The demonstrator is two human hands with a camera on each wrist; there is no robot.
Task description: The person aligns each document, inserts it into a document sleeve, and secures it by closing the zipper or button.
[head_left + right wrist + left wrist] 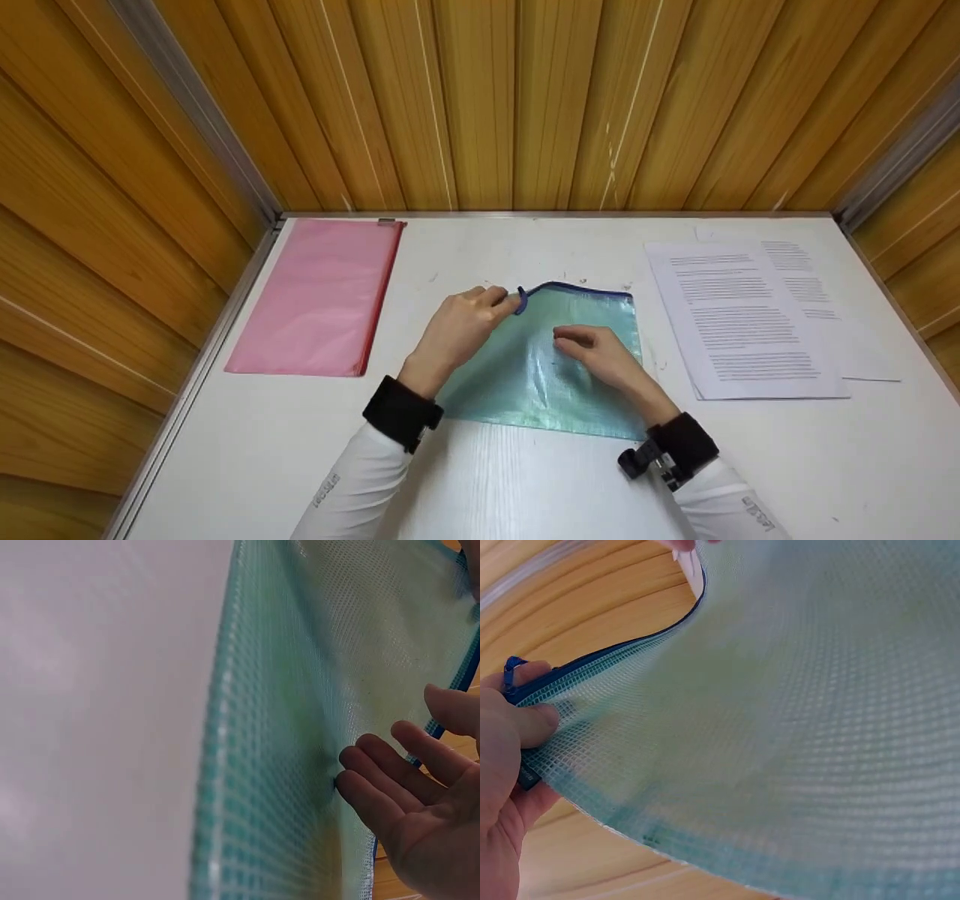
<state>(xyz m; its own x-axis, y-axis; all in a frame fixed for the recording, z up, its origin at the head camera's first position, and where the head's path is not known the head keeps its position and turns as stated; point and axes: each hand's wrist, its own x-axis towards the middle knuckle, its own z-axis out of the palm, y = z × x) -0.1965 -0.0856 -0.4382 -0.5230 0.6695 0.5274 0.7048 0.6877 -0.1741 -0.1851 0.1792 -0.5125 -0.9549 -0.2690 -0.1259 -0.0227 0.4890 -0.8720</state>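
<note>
A teal mesh zipper pouch (540,375) with a dark blue zipper edge spans the middle of the table. Its far left corner is raised, and my left hand (461,322) pinches it there between thumb and fingers. In the left wrist view, the blue zipper pull (511,669) sticks up beside the left fingertips (540,720). My right hand (604,356) is over the pouch's right half, holding nothing. In the right wrist view, its loosely bent fingers (375,795) are spread apart, with the fingertips right at the mesh.
A pink zipper pouch (315,300) with a red edge lies at the left of the table (247,450). Printed sheets of paper (742,322) overlap at the right. Wood-patterned panels (480,105) rise behind the table and along both sides.
</note>
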